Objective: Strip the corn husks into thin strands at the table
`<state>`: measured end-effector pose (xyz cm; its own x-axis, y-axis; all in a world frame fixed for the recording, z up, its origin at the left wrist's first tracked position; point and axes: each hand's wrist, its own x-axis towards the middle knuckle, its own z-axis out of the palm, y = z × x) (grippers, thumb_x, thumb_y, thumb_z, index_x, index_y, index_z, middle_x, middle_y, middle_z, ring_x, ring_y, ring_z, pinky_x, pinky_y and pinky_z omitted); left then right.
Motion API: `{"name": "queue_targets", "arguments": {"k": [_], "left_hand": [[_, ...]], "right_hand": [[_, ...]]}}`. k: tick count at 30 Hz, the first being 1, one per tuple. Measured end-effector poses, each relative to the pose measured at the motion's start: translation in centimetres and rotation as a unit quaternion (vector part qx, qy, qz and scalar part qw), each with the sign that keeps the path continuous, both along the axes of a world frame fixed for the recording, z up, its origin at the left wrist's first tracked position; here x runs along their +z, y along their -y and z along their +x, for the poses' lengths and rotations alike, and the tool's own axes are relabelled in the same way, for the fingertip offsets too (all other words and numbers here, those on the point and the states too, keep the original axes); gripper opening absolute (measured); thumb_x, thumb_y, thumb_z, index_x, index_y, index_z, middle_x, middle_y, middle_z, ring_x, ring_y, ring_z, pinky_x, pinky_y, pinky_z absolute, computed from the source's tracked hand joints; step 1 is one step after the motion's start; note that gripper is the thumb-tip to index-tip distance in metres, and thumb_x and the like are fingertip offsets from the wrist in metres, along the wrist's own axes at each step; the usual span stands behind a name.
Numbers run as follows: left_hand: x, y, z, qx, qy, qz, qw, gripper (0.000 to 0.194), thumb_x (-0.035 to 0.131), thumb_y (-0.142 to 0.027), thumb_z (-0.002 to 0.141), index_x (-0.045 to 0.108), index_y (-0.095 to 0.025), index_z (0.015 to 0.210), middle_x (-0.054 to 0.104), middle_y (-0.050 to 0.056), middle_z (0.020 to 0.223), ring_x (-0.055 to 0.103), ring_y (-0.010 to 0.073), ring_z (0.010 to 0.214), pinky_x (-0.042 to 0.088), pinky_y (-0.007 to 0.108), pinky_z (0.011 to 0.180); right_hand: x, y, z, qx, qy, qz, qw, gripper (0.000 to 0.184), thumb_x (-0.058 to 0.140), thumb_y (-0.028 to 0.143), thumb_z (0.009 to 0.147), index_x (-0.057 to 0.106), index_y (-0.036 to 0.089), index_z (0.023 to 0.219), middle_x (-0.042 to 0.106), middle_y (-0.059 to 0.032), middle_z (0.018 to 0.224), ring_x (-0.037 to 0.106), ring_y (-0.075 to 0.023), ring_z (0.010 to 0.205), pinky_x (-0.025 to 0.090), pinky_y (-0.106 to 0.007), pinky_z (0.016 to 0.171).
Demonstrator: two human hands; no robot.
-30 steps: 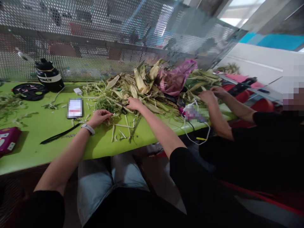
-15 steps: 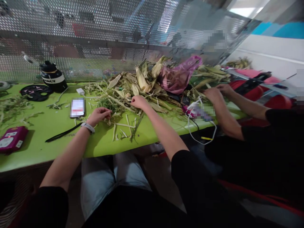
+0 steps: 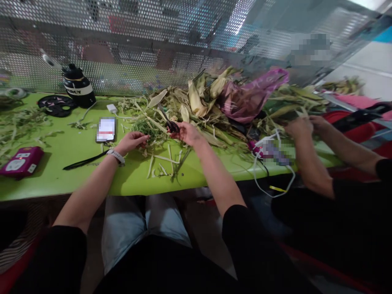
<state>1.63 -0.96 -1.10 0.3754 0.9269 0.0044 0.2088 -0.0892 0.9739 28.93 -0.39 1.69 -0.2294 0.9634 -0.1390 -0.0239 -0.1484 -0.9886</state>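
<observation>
Holding what look like dark scissors (image 3: 173, 127) just near of the husk pile (image 3: 180, 98), the right hand (image 3: 189, 133) should angle the blades away from the left hand (image 3: 133, 142), its fingers narrowed; I cannot tell if they pinch anything. Moving nearward gives more room than the crowded far side, short of the table edge (image 3: 128, 191).

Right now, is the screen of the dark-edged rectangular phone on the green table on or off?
On. The phone screen is lit white, with a reddish band across it; its content is blurred.

Both forearms forward, left fingers (image 3: 143, 140) curled, right palm (image 3: 187, 132) partly upturned.
</observation>
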Motion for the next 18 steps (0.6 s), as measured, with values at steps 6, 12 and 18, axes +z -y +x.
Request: {"name": "queue_targets", "arguments": {"k": [6, 12, 18], "left_hand": [[0.6, 0.3, -0.3, -0.021, -0.047, 0.049, 0.997, 0.038, 0.075, -0.048, 0.072, 0.073, -0.014, 0.088, 0.068, 0.007, 0.073, 0.058, 0.0130, 0.061, 0.043, 0.023, 0.054], [0.8, 1.3, 0.6, -0.058, -0.192, 0.140, 0.970, 0.038, 0.080, -0.042, 0.064, 0.074, -0.018, 0.094, 0.054, -0.002, 0.054, 0.045, 0.0109, 0.048, 0.027, 0.023, 0.047], [0.0, 1.5, 1.5, -0.019, -0.187, 0.161, 0.969, 0.017, 0.076, -0.032, 0.065, 0.075, -0.019, 0.076, 0.062, 0.001, 0.059, 0.051, 0.0138, 0.054, 0.033, 0.025, 0.054]], "right_hand": [[-0.2, -0.6, 0.1, 0.055, -0.041, -0.006, 0.998, 0.028, 0.043, 0.029, 0.084, 0.066, 0.015, 0.092, 0.072, -0.0075, 0.088, 0.068, -0.0164, 0.077, 0.057, -0.032, 0.077], [-1.4, -1.4, -0.7, 0.092, -0.063, -0.002, 0.994, 0.025, 0.078, 0.027, 0.070, 0.065, 0.016, 0.088, 0.069, 0.0000, 0.082, 0.061, -0.0072, 0.061, 0.056, -0.023, 0.067], [-2.3, -0.7, -1.1, 0.153, -0.029, 0.019, 0.988, 0.042, 0.086, 0.035, 0.060, 0.063, 0.014, 0.088, 0.069, -0.0012, 0.080, 0.063, -0.0083, 0.064, 0.057, -0.023, 0.063]]}}
